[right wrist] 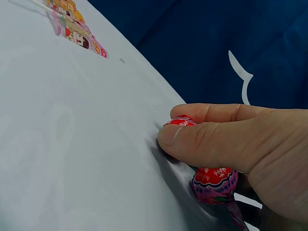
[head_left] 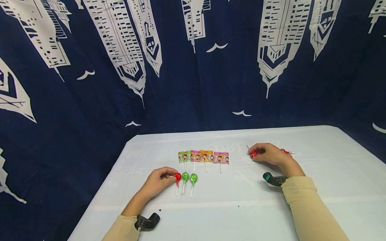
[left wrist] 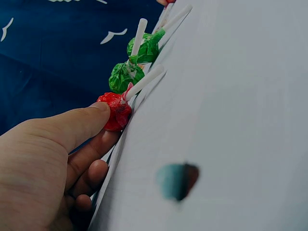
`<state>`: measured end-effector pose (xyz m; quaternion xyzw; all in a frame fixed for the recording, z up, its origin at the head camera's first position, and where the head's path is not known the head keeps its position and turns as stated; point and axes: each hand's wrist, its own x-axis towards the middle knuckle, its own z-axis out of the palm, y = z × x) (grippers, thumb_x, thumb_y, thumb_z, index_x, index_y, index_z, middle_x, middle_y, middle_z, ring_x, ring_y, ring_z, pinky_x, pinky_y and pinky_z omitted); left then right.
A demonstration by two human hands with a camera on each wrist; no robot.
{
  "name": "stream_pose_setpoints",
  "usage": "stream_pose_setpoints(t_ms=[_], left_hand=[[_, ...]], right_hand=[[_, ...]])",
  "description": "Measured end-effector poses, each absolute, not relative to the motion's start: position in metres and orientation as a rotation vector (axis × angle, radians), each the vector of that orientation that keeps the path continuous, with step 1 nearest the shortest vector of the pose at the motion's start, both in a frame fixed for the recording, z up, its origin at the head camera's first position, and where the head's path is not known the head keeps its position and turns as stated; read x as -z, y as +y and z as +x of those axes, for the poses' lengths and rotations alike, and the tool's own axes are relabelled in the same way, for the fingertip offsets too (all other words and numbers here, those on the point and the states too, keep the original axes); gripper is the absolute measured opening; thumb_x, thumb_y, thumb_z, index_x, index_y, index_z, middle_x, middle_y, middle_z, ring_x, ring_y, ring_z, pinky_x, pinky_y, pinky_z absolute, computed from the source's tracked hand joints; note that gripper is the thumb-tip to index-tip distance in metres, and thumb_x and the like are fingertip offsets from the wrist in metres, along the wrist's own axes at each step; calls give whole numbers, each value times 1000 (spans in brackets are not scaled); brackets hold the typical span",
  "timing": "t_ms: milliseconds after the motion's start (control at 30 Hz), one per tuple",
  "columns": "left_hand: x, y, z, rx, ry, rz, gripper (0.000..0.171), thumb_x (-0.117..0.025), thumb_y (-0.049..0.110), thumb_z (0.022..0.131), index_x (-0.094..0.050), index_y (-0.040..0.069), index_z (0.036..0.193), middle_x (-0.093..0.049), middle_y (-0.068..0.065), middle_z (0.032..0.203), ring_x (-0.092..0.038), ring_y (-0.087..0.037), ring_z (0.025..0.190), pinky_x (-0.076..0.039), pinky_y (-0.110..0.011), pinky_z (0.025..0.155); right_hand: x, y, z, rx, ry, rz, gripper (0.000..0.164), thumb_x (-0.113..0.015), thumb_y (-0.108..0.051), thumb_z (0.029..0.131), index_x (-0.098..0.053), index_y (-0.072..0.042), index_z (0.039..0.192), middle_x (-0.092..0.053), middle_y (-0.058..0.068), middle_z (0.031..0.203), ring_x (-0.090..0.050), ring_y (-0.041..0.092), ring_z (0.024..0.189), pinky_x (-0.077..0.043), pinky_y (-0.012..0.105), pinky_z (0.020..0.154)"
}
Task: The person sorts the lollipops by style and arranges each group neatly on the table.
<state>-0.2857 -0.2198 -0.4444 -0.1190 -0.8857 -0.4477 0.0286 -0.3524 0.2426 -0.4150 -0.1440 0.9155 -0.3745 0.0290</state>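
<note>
I log remotely: left hand (head_left: 158,180) pinches a red lollipop (head_left: 178,176) beside two green lollipops (head_left: 185,176) on the table (head_left: 226,217); right hand (head_left: 271,155) pinches another red lollipop (head_left: 254,155), right of four flat lollipops (head_left: 206,156).

left hand (head_left: 156,182) pinches red lollipop (head_left: 178,176) | right hand (head_left: 269,154) pinches red-white lollipop (head_left: 254,154)

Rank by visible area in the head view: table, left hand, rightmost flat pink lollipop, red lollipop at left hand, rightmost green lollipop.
Table
Left hand
Flat pink lollipop
Red lollipop and green lollipop: too alike to rank
</note>
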Motion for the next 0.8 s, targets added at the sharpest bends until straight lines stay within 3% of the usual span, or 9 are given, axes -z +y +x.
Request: stream_pose_setpoints(t_ms=[333,600,800], left_hand=[[443,-220,-285,1384,-2751,-361,19,-77,17,86,-76,21,104,-64,4,87,-53,-11,82,-40,-23,71],[446,-221,-287,1390,-2752,-363,18,-77,17,86,-76,21,104,-64,3,87,-53,-12,82,-41,-23,71],[445,-221,-286,1399,-2750,-363,19,-77,17,86,-76,22,104,-64,4,86,-53,-12,82,-41,-23,72]], right_hand=[[416,240,-353,1147,2841,-434,29,-77,-13,85,-71,-9,113,-66,14,118,-53,24,105,-42,40,96],[412,239,-351,1247,2795,-409,36,-76,-13,86,-68,-4,119,-66,12,108,-52,17,92,-46,24,75],[409,240,-351,1268,2811,-381,38,-74,-16,88,-66,-5,123,-66,15,113,-54,18,91,-48,24,69]])
